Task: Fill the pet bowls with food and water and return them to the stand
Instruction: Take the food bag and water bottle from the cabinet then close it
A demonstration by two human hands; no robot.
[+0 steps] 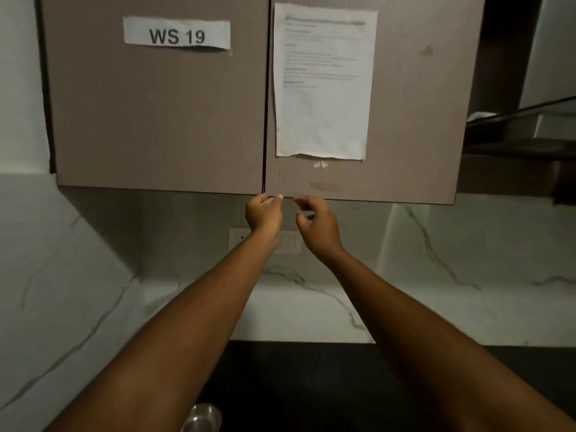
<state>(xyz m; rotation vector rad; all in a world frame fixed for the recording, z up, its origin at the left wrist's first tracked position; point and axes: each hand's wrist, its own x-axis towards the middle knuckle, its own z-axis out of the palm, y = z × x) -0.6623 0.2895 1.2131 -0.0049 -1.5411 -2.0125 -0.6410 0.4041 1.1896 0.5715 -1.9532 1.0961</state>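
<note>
Both my arms reach up to a brown wall cabinet. My left hand [263,213] has its fingertips hooked on the bottom edge of the right cabinet door [405,120], close to the seam between the two doors. My right hand [314,226] hovers just below that same edge, fingers loosely curled with nothing in them. Both doors look closed. Between my forearms, at the bottom of the view, a shiny steel bowl [202,417] sits on the dark counter [311,385], only partly visible. No food, water or stand can be seen.
The left cabinet door [156,120] carries a label reading WS 19. A printed sheet [322,82] is taped to the right door. Below are a marble-patterned backsplash [467,260] and a switch plate [288,243]. A dark hood [523,132] juts out at the right.
</note>
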